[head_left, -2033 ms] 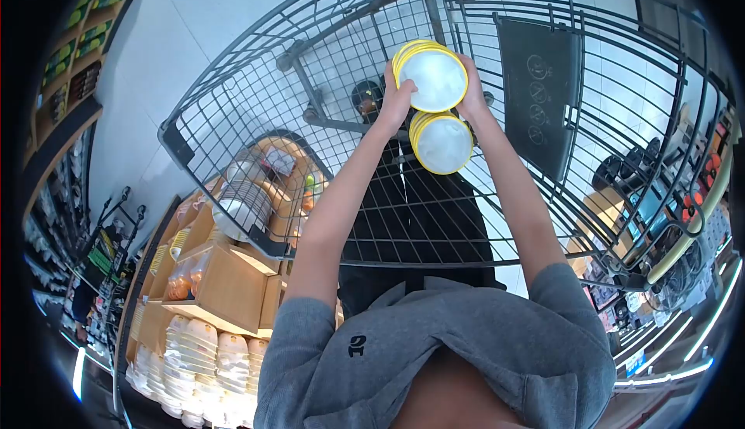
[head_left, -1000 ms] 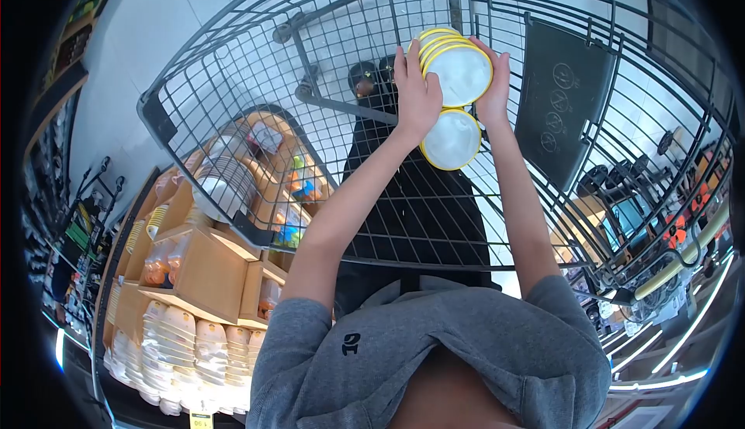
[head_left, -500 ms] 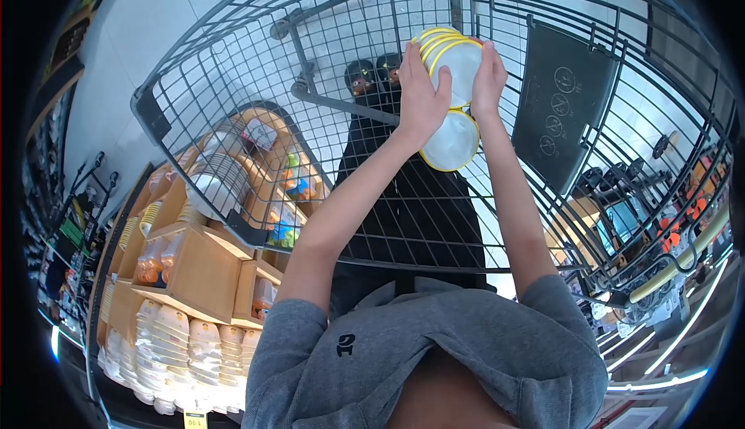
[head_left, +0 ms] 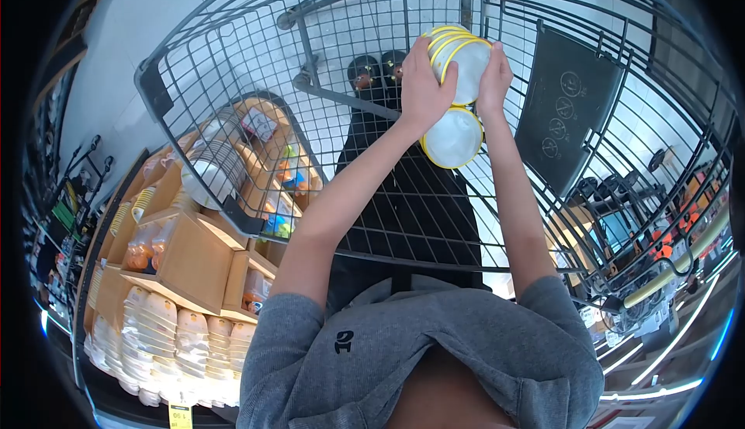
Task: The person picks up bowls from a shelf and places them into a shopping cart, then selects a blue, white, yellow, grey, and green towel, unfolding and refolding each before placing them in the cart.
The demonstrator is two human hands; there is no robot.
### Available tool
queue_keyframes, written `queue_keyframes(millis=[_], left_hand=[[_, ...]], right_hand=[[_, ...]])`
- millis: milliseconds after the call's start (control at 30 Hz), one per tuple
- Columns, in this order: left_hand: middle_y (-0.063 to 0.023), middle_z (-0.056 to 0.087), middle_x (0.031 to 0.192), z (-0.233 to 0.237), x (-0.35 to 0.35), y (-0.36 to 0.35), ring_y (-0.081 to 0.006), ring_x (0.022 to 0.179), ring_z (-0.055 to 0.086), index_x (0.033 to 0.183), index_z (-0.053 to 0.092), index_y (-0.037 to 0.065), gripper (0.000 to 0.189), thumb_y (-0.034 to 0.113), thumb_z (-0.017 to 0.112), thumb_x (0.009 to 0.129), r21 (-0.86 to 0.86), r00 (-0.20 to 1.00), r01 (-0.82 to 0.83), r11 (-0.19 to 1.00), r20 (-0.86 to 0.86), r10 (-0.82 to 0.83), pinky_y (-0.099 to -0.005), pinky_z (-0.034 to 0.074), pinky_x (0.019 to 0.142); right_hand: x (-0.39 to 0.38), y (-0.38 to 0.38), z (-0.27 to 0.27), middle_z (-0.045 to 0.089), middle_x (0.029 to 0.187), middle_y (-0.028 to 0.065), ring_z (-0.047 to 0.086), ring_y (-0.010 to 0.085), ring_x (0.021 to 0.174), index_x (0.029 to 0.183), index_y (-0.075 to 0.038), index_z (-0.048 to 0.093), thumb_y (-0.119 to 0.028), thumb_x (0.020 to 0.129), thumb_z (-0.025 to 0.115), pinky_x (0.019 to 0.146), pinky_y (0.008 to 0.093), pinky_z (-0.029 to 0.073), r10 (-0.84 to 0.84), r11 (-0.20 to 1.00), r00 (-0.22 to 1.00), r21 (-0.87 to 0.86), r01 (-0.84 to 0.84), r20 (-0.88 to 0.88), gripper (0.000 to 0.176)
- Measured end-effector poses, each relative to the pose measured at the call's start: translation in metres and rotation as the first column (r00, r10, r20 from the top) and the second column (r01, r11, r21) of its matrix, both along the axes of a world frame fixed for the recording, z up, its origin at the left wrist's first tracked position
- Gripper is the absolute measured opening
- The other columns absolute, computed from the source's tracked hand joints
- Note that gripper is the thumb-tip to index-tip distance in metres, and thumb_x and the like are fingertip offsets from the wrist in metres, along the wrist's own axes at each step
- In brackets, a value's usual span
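Note:
Both hands are inside a black wire cart [head_left: 365,257], around a stack of white bowls with yellow rims [head_left: 470,70]. My left hand [head_left: 425,88] presses on the left side of the stack, its thumb near the front bowl's rim. On the right side, my right hand [head_left: 493,80] is wrapped round the same stack, with its fingertips at the rim. Another white, yellow-rimmed bowl [head_left: 453,138] sits directly below the stack, against it, between my wrists.
A dark panel with round symbols [head_left: 560,107] is on the cart's right side. At the left stands a wooden shelf unit [head_left: 190,266] with stacked plates [head_left: 209,171], packaged bowls [head_left: 155,328] and a yellow price tag [head_left: 180,416]. My shoes [head_left: 363,74] show through the wires.
The view has shifted slightly, so the shelf unit sits a little further left and the hands a little further right. Both hands still hold the stack.

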State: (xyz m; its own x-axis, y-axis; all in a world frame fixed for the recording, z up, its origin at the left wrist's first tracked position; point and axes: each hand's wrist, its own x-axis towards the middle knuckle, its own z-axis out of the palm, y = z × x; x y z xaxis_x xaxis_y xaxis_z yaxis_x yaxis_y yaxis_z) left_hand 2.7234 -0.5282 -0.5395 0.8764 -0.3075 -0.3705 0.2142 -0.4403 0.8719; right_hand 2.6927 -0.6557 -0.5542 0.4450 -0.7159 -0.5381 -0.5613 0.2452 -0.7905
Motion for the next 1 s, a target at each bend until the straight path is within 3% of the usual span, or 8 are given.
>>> queue_keyframes(millis=[300, 400, 500, 600, 800, 1000], left_hand=[[-0.0248, 0.042, 0.132, -0.003, -0.003, -0.004, -0.0425, 0.118, 0.042, 0.131, 0.035, -0.004, 0.059, 0.018, 0.062, 0.083, 0.072, 0.999, -0.015, 0.997, 0.043, 0.012, -0.0472, 0.036, 0.099], [-0.0227, 0.044, 0.132, -0.001, -0.001, 0.000, -0.0421, 0.116, 0.043, 0.130, 0.036, -0.003, 0.060, 0.021, 0.063, 0.083, 0.074, 1.000, 0.002, 0.997, 0.008, -0.002, -0.0482, 0.038, 0.097], [-0.0260, 0.052, 0.120, 0.002, 0.000, 0.000, -0.0443, 0.110, 0.047, 0.127, 0.041, -0.003, 0.053, 0.023, 0.061, 0.085, 0.060, 0.997, -0.052, 0.997, 0.056, 0.048, -0.0475, 0.038, 0.096], [-0.0224, 0.044, 0.133, 0.001, 0.002, 0.003, -0.0420, 0.114, 0.045, 0.131, 0.036, -0.003, 0.063, 0.029, 0.062, 0.084, 0.061, 1.000, 0.013, 0.998, -0.028, -0.012, -0.0493, 0.040, 0.095], [-0.0230, 0.043, 0.135, 0.005, 0.005, 0.010, -0.0418, 0.115, 0.045, 0.132, 0.036, -0.003, 0.068, 0.036, 0.062, 0.084, 0.062, 0.996, 0.086, 0.994, -0.041, -0.083, -0.0487, 0.040, 0.095], [-0.0211, 0.043, 0.134, 0.000, 0.003, 0.008, -0.0392, 0.115, 0.043, 0.131, 0.037, -0.002, 0.065, 0.032, 0.062, 0.082, 0.093, 0.997, 0.069, 0.993, 0.015, -0.070, -0.0481, 0.041, 0.094]], right_hand=[[-0.003, 0.005, -0.011, 0.062, 0.095, 0.0139, 0.059, 0.0215, 0.092, 0.102, 0.001, 0.064, -0.039, 0.101, 0.037, 0.083, 0.0321, 0.044, 0.117, 0.952, 0.992, -0.279, -0.127, -0.054, 0.048], [-0.003, 0.005, -0.011, 0.061, 0.095, 0.0147, 0.059, 0.0230, 0.091, 0.101, 0.002, 0.063, -0.041, 0.101, 0.036, 0.083, 0.0334, 0.044, 0.118, 0.943, 0.986, -0.297, -0.148, -0.116, 0.051], [-0.005, 0.003, -0.012, 0.062, 0.094, 0.0153, 0.058, 0.0227, 0.089, 0.098, 0.003, 0.062, -0.044, 0.100, 0.036, 0.081, 0.0339, 0.044, 0.117, 0.949, 0.979, -0.270, -0.160, -0.168, 0.054], [-0.005, 0.003, -0.014, 0.063, 0.087, 0.0142, 0.057, 0.0219, 0.083, 0.095, 0.003, 0.061, -0.045, 0.100, 0.037, 0.078, 0.0345, 0.044, 0.114, 0.940, 0.982, -0.303, -0.156, -0.150, 0.054], [-0.002, 0.006, -0.011, 0.061, 0.080, 0.0121, 0.054, 0.0192, 0.075, 0.091, 0.003, 0.061, -0.044, 0.100, 0.038, 0.073, 0.0339, 0.045, 0.089, 0.957, 0.989, -0.266, -0.119, -0.120, 0.053], [-0.001, 0.008, -0.010, 0.061, 0.079, 0.0112, 0.052, 0.0172, 0.074, 0.087, 0.003, 0.061, -0.043, 0.101, 0.037, 0.071, 0.0330, 0.044, 0.082, 0.944, 0.987, -0.308, -0.120, -0.136, 0.053]])
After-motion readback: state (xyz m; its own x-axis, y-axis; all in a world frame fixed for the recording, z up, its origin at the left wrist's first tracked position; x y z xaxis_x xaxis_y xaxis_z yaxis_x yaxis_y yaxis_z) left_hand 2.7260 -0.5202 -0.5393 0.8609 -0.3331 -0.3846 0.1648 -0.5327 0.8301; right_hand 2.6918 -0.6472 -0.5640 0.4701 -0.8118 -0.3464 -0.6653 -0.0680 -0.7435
